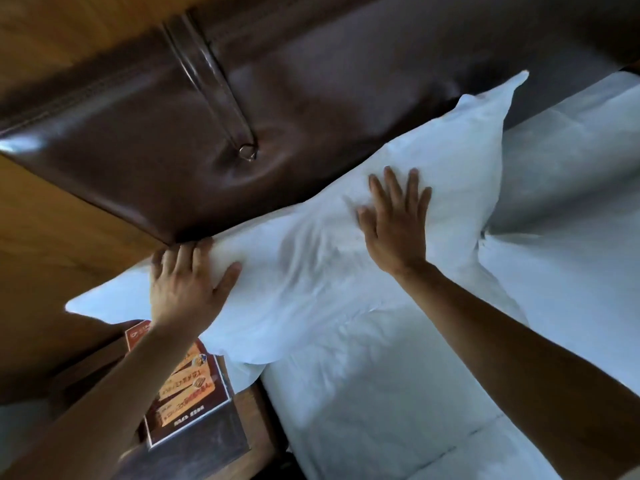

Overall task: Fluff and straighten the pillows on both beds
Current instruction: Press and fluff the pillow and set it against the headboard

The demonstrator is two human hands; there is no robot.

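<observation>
A white pillow [311, 271] leans against the brown leather headboard [173, 140] at the head of the bed [381, 393]. My left hand [183, 285] grips the pillow's upper left edge, fingers curled over the top by the headboard, thumb pressed into the front. My right hand [394, 220] lies flat on the pillow's right half, fingers straight and spread. A second white pillow [568, 161] lies further right, partly hidden behind the first.
A dark wooden nightstand [214, 445] stands at the lower left, beside the bed, with a brown printed card [187, 393] on it. Wooden wall panelling [52, 29] surrounds the headboard. A leather strap with a metal ring [247, 152] hangs on the headboard.
</observation>
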